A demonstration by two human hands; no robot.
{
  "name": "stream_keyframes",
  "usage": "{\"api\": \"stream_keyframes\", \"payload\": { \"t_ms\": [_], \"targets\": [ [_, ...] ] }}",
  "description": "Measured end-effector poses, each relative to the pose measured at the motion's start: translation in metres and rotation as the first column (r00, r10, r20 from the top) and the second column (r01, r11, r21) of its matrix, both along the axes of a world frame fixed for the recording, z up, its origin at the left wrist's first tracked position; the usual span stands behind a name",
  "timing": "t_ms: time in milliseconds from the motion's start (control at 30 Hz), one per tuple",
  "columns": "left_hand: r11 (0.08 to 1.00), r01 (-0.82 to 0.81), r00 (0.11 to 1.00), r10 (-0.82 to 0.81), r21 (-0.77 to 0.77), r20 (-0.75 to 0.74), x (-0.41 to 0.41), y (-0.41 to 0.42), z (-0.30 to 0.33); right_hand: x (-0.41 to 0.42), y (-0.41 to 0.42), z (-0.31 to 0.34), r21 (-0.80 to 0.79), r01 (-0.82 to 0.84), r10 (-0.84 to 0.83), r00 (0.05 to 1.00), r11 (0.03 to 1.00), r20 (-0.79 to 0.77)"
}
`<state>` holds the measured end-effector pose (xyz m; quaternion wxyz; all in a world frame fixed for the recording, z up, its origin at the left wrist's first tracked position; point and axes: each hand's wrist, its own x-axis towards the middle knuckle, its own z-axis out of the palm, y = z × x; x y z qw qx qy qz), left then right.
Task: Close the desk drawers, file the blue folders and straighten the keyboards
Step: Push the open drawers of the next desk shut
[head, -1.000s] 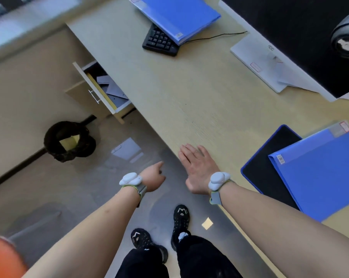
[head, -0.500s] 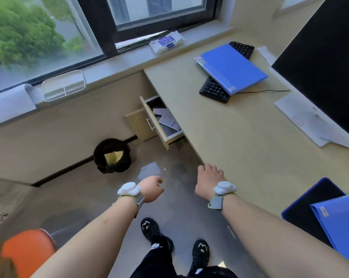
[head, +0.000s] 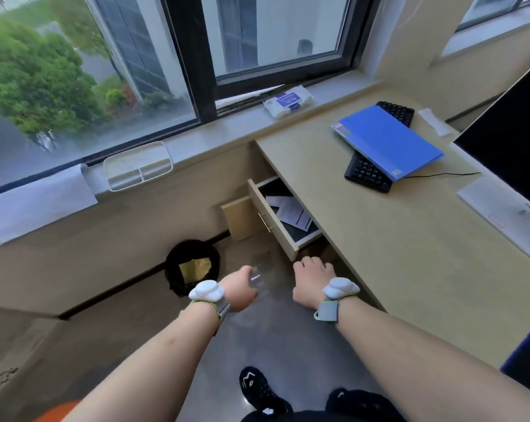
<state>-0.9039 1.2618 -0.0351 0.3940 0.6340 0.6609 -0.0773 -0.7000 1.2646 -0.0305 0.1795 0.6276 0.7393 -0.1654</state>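
An open desk drawer (head: pixel 273 220) juts out from under the desk (head: pixel 394 239), with papers inside and a metal handle on its front. A blue folder (head: pixel 388 141) lies on top of a black keyboard (head: pixel 368 173) that sits askew near the desk's far end. My right hand (head: pixel 311 280) hovers in front of the desk edge just below the drawer's near corner, fingers loosely curled and holding nothing. My left hand (head: pixel 239 289) hangs over the floor to its left, fingers relaxed and empty.
A black waste bin (head: pixel 192 271) stands on the floor by the wall. A monitor (head: pixel 507 153) fills the right side. A wipes pack (head: pixel 288 103) and white tray (head: pixel 137 166) sit on the windowsill. A dark mouse pad (head: pixel 528 357) shows at the right edge.
The view has lifted toward the window and the drawer is now closer. My right hand has left the desk top and moved forward toward the drawer; my left hand has moved along with it.
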Motion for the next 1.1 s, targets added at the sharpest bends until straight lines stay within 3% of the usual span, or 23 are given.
{"api": "stream_keyframes", "payload": {
  "t_ms": [200,433,700,1100],
  "targets": [
    [0.999,-0.047,0.999,0.047,0.013,0.007,-0.018,0.039,-0.011,-0.022,0.040,-0.001,-0.043,-0.116,0.117,0.993,0.992,0.024],
    [0.997,-0.076,0.997,0.076,0.011,-0.003,-0.012,0.081,-0.027,-0.014,0.090,-0.022,-0.055,-0.374,0.377,0.922,0.926,0.090],
    [0.973,-0.220,0.975,0.222,-0.074,0.022,0.006,0.149,-0.048,-0.004,0.162,-0.073,-0.194,-0.474,0.479,0.878,0.859,-0.026],
    [0.949,-0.248,0.964,0.262,-0.195,0.050,0.042,0.204,-0.092,0.001,0.223,-0.117,-0.240,-0.753,0.787,0.607,0.613,0.107]
  ]
}}
